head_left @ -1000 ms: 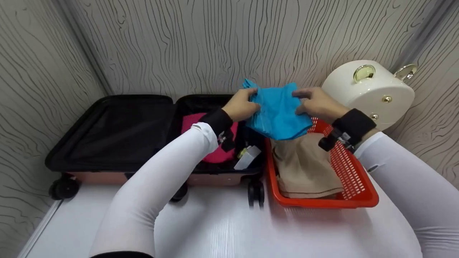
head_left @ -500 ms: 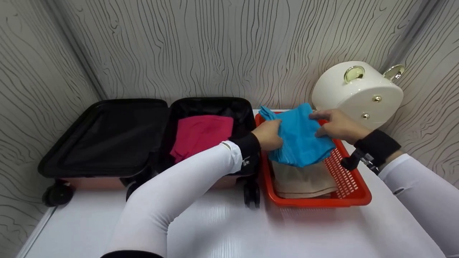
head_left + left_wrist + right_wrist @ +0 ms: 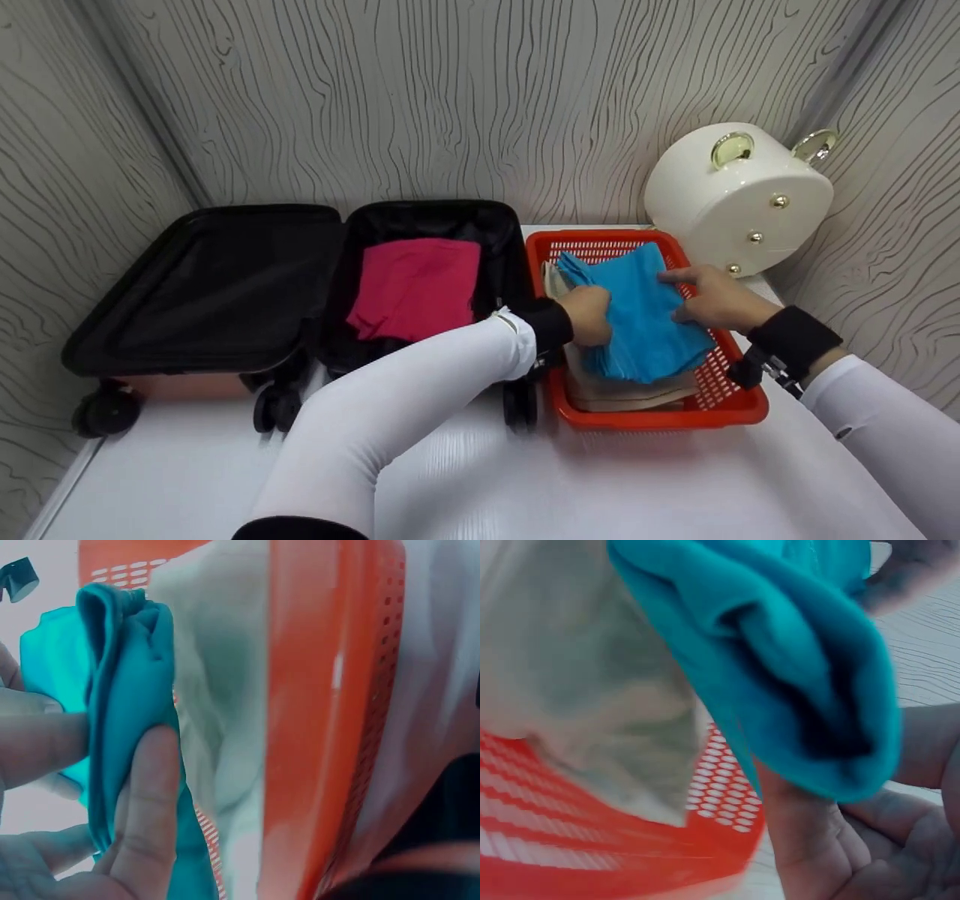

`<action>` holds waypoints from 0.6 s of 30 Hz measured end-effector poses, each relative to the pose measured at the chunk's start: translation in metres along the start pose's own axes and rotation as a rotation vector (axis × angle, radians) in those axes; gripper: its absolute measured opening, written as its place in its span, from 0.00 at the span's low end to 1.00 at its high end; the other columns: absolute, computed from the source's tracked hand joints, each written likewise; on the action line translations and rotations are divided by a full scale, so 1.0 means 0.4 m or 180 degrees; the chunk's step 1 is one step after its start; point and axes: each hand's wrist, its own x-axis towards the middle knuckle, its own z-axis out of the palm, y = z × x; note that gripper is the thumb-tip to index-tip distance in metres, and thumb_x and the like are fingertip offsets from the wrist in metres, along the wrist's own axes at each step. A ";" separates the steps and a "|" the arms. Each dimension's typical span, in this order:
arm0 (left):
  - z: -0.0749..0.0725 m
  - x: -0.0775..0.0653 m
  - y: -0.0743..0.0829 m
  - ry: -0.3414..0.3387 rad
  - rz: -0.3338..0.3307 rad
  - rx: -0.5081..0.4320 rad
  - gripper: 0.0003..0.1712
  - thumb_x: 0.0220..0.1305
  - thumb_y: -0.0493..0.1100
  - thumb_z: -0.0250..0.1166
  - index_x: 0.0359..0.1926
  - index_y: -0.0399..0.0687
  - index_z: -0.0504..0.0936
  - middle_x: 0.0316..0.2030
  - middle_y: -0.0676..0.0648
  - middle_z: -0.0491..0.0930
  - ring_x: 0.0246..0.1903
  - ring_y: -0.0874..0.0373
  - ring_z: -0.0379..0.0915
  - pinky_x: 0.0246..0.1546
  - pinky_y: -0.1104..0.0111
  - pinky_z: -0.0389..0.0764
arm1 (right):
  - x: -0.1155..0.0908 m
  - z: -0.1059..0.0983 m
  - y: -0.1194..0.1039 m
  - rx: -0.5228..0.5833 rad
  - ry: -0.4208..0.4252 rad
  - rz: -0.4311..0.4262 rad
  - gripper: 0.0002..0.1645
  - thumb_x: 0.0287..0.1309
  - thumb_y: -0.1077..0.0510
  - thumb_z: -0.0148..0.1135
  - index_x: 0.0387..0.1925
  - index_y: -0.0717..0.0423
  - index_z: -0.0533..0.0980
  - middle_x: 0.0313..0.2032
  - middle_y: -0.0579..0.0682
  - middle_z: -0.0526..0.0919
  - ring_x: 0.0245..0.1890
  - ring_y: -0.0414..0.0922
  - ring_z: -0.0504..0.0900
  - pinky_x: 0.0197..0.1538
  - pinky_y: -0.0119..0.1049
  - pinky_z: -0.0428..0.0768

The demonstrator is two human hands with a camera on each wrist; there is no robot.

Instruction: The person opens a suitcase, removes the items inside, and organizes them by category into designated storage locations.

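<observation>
A folded blue cloth (image 3: 646,322) is over the red plastic basket (image 3: 660,418), above a folded beige cloth (image 3: 626,397). My left hand (image 3: 589,315) pinches its left edge; in the left wrist view the thumb and fingers (image 3: 150,817) squeeze the folded layers. At the opposite edge my right hand (image 3: 720,300) grips the cloth between thumb and fingers, and the right wrist view shows the rolled fold (image 3: 810,705) between them. Much of the beige cloth is hidden beneath the blue one.
An open suitcase (image 3: 202,285) lies left of the basket, its right half holding a folded pink cloth (image 3: 420,289). Behind the basket's right corner stands a round white case (image 3: 739,195) with gold fittings. A patterned wall (image 3: 450,97) closes off the back.
Both hands have carried the blue cloth right and down, from beside the suitcase to over the basket. The pink cloth, earlier partly covered by the left arm, now shows more fully.
</observation>
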 end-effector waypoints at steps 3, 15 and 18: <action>0.013 0.002 0.000 -0.0095 -0.0029 0.0233 0.12 0.59 0.35 0.63 0.22 0.47 0.70 0.19 0.52 0.69 0.17 0.59 0.66 0.16 0.71 0.67 | 0.009 0.026 0.024 -0.0173 -0.0098 -0.0032 0.40 0.56 0.66 0.63 0.70 0.65 0.61 0.64 0.75 0.62 0.55 0.68 0.67 0.48 0.50 0.81; 0.019 -0.030 0.035 -0.0258 -0.0362 0.1477 0.11 0.58 0.48 0.67 0.23 0.52 0.77 0.24 0.52 0.77 0.24 0.58 0.68 0.23 0.66 0.69 | 0.056 0.071 0.036 -0.0991 -0.0911 0.0087 0.30 0.49 0.69 0.61 0.57 0.73 0.72 0.44 0.64 0.78 0.40 0.55 0.75 0.40 0.43 0.79; 0.025 -0.036 0.036 -0.0230 -0.0394 0.1727 0.09 0.59 0.50 0.67 0.29 0.52 0.81 0.31 0.51 0.81 0.27 0.58 0.70 0.26 0.65 0.73 | 0.064 0.076 0.020 -0.1054 -0.0997 0.0171 0.15 0.44 0.69 0.61 0.39 0.65 0.78 0.29 0.55 0.74 0.29 0.49 0.75 0.27 0.35 0.72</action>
